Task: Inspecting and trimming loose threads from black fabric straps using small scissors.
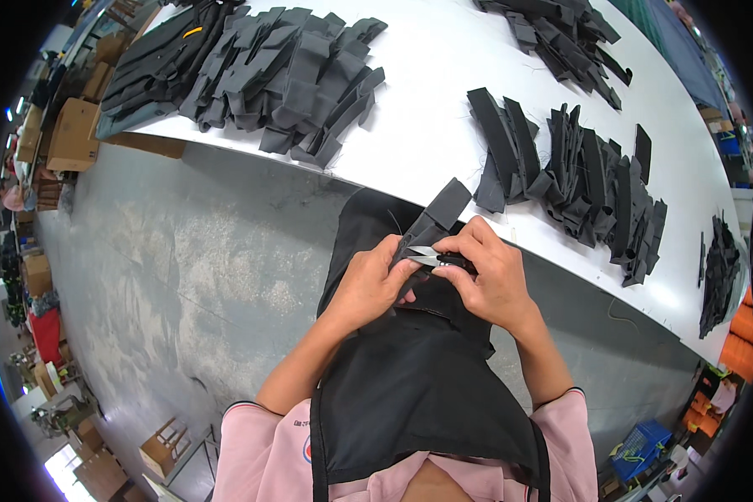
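Observation:
My left hand (368,284) is closed on a dark grey fabric strip (443,205), whose far end sticks out toward the table edge. In my right hand (495,274) is a small pair of thread snips (427,256) with black grips. Its two silver blades are parted and lie against the strip, right beside my left thumb. Part of the strip is hidden under my left fingers. Both hands are above my black apron (410,376), just short of the white table (427,109).
On the table lie a large heap of dark fabric strips (284,84), another row of strips (586,184), and a far pile (560,42). Stacked black pieces (167,63) sit at its left end. Cardboard boxes (74,134) stand at the left beyond the grey floor (192,243).

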Tool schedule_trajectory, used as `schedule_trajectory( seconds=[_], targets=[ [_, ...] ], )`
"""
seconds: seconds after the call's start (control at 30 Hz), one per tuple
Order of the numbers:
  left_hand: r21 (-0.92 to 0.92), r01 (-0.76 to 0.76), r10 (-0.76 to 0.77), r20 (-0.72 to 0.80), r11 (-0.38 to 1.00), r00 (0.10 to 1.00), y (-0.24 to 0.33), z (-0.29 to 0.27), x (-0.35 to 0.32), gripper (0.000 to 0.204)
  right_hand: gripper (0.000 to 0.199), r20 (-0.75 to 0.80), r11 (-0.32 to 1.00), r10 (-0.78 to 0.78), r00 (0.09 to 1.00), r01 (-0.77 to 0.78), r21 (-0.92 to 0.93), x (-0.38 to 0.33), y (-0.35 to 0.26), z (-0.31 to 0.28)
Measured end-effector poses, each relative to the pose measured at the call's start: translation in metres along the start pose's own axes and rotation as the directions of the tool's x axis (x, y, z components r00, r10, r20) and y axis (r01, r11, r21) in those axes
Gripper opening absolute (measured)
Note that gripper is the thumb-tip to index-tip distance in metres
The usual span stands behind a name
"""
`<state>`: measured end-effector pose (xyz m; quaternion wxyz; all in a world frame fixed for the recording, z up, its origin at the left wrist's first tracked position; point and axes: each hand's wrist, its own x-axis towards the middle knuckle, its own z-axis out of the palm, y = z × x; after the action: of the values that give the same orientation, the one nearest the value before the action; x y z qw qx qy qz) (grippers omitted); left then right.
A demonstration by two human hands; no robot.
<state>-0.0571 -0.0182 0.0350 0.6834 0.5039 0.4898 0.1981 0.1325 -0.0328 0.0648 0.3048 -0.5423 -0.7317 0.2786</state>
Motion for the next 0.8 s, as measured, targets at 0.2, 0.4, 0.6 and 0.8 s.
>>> schedule_trajectory(
  seconds=[0.2,0.4,0.6,0.8],
  targets=[
    [0.359,-0.038,0.085,-0.117,0.932,0.989,0.004,0.003,-0.001,0.021,0.024,0.040,0.999,-0.008,0.999,0.010,-0.053,0.004,-0.005,-0.002],
    [0.544,-0.110,0.219,-0.139,0.832,0.966,0.002,0.005,-0.001,0.024,0.026,0.030,0.975,-0.115,0.993,0.118,-0.190,0.002,-0.008,0.000],
    [0.556,-0.075,0.179,-0.136,0.828,0.974,0.002,0.008,0.000,0.024,0.022,-0.038,0.984,-0.067,0.997,0.060,-0.165,-0.003,-0.010,0.000],
    [0.364,-0.031,0.073,-0.103,0.931,0.992,0.009,0.005,0.002,0.024,0.015,-0.063,0.955,0.143,0.988,-0.121,0.271,-0.003,0.007,0.017]
  ],
)
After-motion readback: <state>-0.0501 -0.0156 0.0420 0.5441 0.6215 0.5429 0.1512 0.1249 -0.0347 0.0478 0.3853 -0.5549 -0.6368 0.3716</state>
